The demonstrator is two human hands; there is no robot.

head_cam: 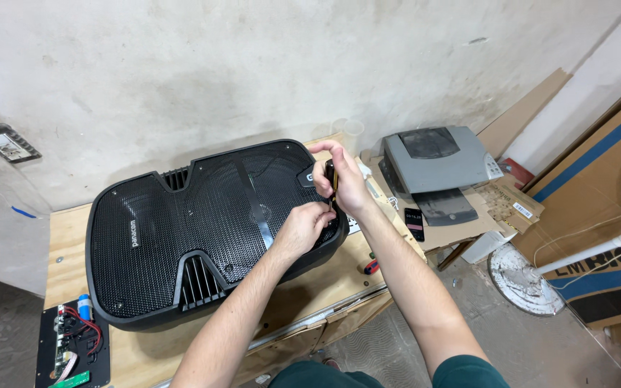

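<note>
Two hands at speaker [203, 230] edge | right hand [343, 183] grips screwdriver [332, 183] | left hand [303, 226] pinched at its tip

Both bare forearms reach up from six o'clock, converging toward one o'clock. The left hand [303, 228] is curled, fingers pinched together at its tip. The right hand [339, 183] sits just above it, fingers bent in a closed grip, wrist flexed
</note>
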